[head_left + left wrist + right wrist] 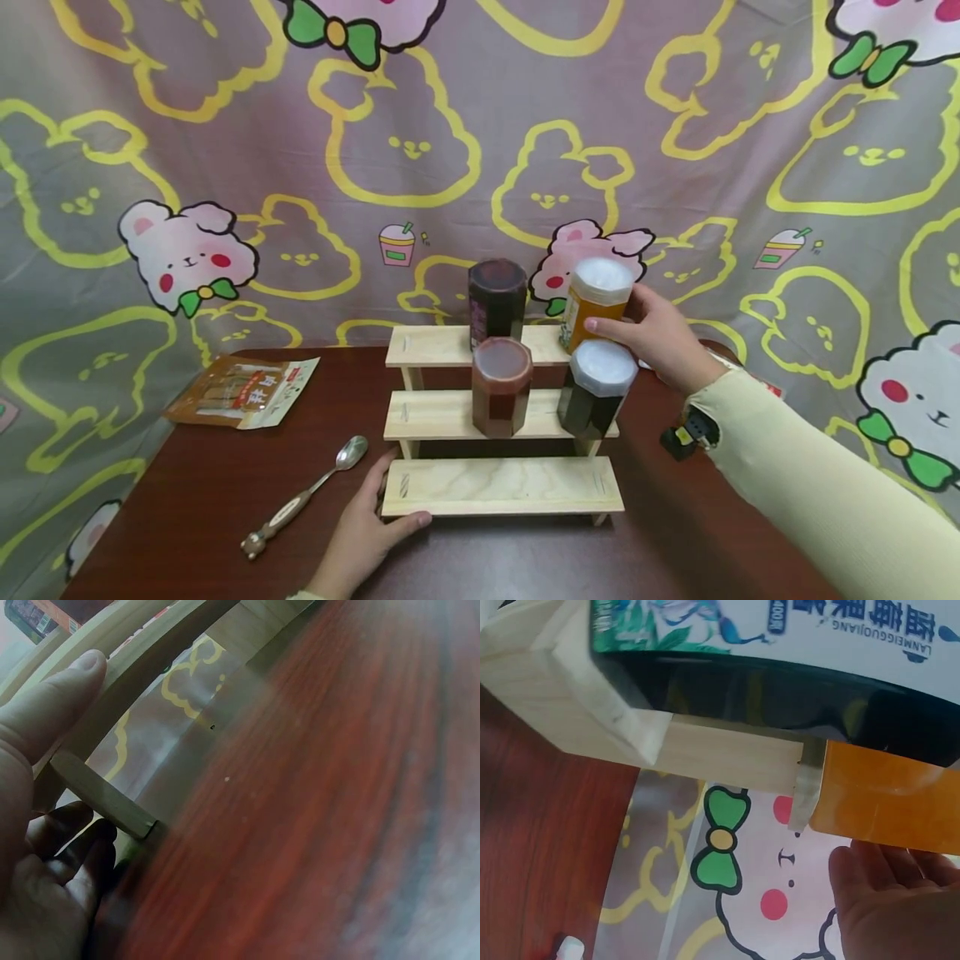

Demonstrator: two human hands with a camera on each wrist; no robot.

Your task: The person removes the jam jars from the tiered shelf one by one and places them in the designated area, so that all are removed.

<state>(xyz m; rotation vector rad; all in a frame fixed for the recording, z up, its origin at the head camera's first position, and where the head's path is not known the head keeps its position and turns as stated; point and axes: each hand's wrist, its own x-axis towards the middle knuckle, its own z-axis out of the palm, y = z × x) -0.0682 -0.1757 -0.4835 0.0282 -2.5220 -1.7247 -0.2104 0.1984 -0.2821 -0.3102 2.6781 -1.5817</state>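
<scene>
A three-step wooden display rack stands on the table. My left hand grips the left end of its lowest step; in the left wrist view the thumb lies over the board. On the top step's right end, my right hand holds a white-lidded amber jar, thumb in front and other fingers behind. Left of it stands a dark jar. The middle step bears a reddish-brown jar and a dark, white-lidded blueberry jam jar, whose label appears upside down in the right wrist view.
On the table's left lie a brown snack packet and a metal spoon with a bear-tipped handle. A cartoon-print cloth hangs behind the rack. A small white-capped item shows at the right wrist view's lower edge.
</scene>
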